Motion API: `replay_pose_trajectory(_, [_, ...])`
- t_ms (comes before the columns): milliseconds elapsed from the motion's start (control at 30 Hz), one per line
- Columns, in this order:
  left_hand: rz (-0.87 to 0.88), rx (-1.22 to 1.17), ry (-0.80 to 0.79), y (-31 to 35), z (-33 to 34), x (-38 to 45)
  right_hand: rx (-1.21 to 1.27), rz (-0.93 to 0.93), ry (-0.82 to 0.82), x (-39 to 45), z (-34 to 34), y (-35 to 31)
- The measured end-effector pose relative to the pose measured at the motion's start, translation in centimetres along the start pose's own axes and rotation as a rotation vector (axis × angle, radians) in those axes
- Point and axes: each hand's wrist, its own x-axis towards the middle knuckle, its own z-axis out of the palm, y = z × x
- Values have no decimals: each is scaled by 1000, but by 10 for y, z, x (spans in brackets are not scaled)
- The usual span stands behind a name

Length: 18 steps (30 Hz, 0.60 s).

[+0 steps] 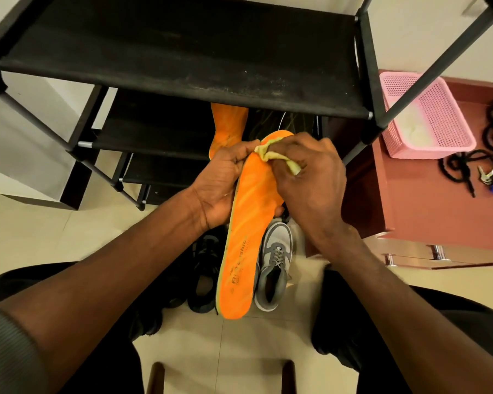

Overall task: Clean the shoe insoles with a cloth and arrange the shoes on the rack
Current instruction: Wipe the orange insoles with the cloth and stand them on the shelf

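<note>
Head view: insole [248, 223] is gripped by left hand [222, 183], cloth [268, 155] pinched by right hand [310, 177]; hard rubbing could buckle it loose.

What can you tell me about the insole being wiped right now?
The insole is long, bright orange with paler streaks, a thin yellow-green edge, and dark printed lettering near its heel. It looks like foam. It is out of any shoe, held in the air with its toe toward the rack and its heel toward the person. The left hand grips its left edge near the toe, and the right hand presses a yellow cloth onto its toe end.
</note>
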Motion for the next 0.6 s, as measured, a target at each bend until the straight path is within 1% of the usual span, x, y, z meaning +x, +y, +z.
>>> replay_pose_trajectory(100, [5,-63,36,3,-3,1,91,-147,-94,-6,3,-7])
replay_pose_trajectory(133, [1,-69,38,2,-4,2,75,-134,-90,-7,3,-6])
replay_pose_trajectory(233, [-5,-23,22,-1,-4,2,-23,39,22,1,0,1])
replay_pose_trajectory(267, [1,-31,25,-1,-4,2,-12,21,13,1,1,0])
replay_pose_trajectory(333, [14,-67,56,1,-4,2,49,-105,-66,-4,4,-7])
replay_pose_trajectory(367, [16,-74,67,1,-6,2,42,-130,-80,-6,4,-9])
replay_pose_trajectory(400, [13,-56,62,0,-6,3,11,-104,-51,-5,2,-7])
replay_pose_trajectory(500, [-30,26,9,-4,2,0,-63,155,116,9,-4,7])
replay_pose_trajectory(533, [-43,13,3,-5,4,-1,-53,186,125,11,-4,9])
replay_pose_trajectory(600, [-47,-12,11,-6,1,1,15,102,60,9,-2,3])
